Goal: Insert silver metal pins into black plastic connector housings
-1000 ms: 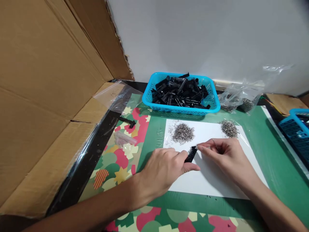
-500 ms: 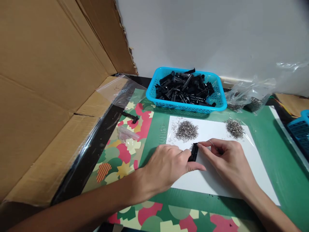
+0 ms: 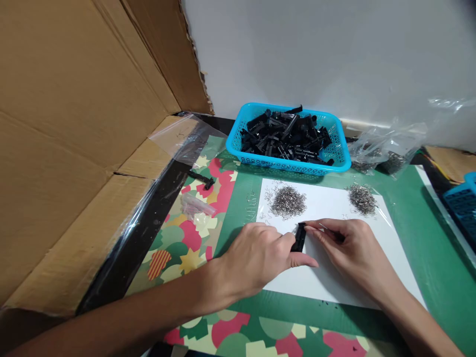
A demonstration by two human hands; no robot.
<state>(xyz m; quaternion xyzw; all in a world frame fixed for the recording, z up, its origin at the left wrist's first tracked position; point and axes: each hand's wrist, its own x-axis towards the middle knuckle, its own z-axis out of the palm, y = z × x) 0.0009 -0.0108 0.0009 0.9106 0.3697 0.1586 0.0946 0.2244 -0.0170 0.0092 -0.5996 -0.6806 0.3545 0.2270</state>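
Note:
Over the white sheet (image 3: 323, 280), my left hand (image 3: 262, 255) holds a small black plastic part (image 3: 299, 239) between thumb and fingers. The fingertips of my right hand (image 3: 351, 245) are pinched together at the top end of that part, and a thin metal piece (image 3: 324, 226) shows between the fingers. What the fingertips hold right at the part is too small to name. Just beyond my hands lie a larger pile of small metal pieces (image 3: 288, 202) and, to the right, a second pile (image 3: 362, 200).
A blue basket (image 3: 284, 165) full of black parts stands behind the sheet. Clear bags (image 3: 394, 148) lie right of it. Another black part (image 3: 202, 178) and a small plastic bag (image 3: 198, 206) lie left. Cardboard (image 3: 67, 124) walls the left side; another blue basket (image 3: 463, 203) is far right.
The fingers of my right hand have moved slightly down and closer together at the black part. My left hand keeps its hold, nearly still.

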